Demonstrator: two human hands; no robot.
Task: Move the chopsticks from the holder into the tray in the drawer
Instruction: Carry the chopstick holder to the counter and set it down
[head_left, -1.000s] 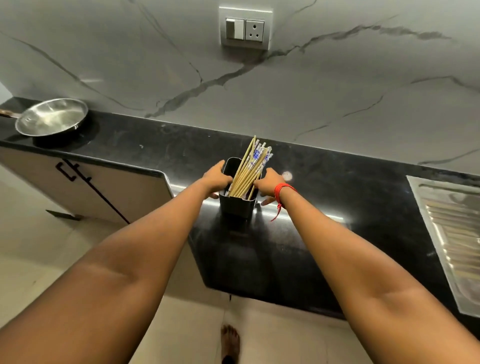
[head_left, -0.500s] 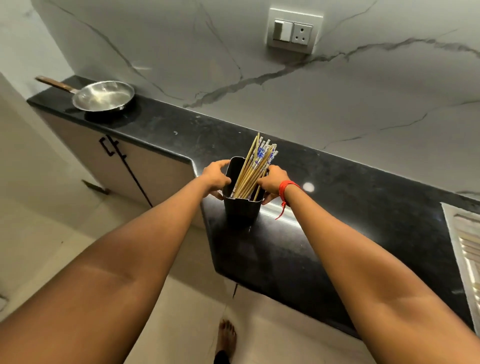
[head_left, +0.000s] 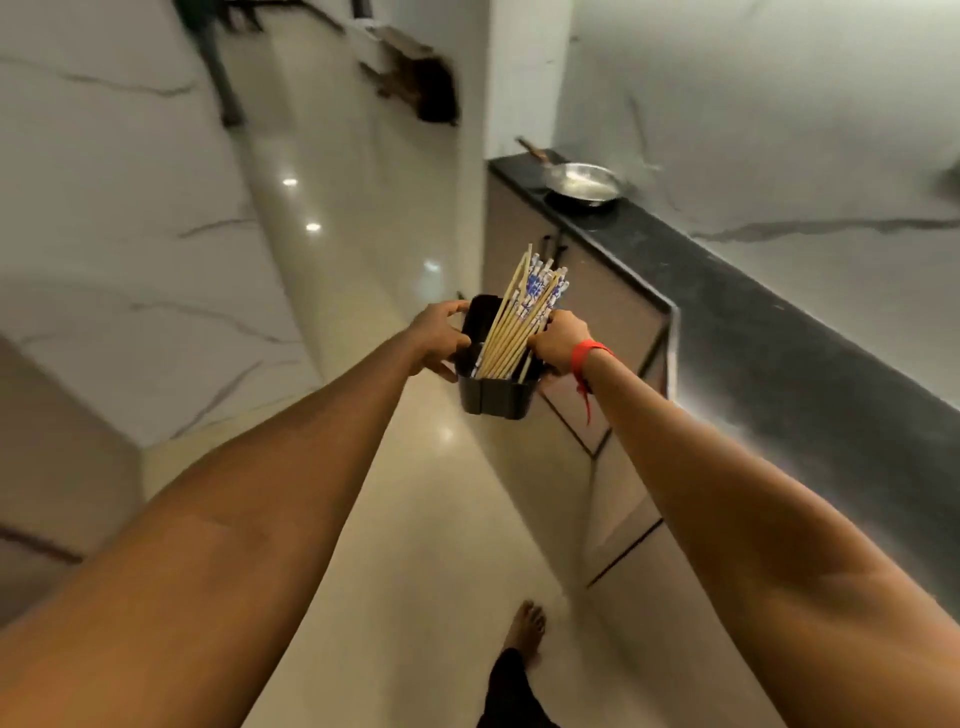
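Observation:
A black holder (head_left: 496, 397) hangs in the air over the floor, off the counter. Several wooden chopsticks (head_left: 519, 325) with blue-and-white tops stand in it, leaning to the right. My left hand (head_left: 436, 340) grips the holder's left rim and my right hand (head_left: 558, 343), with a red thread at the wrist, grips its right rim. No drawer or tray is in view.
The black counter (head_left: 779, 332) runs along the right with beige cabinet doors (head_left: 613, 322) below it. A steel pan (head_left: 584, 183) sits at its far end. Glossy cream floor (head_left: 363, 260) stretches ahead between marble walls. My bare foot (head_left: 524, 631) is on the floor below.
The holder has been lifted off the counter and carried left over the floor in both hands. My view has swung left, so the counter now lies on the right.

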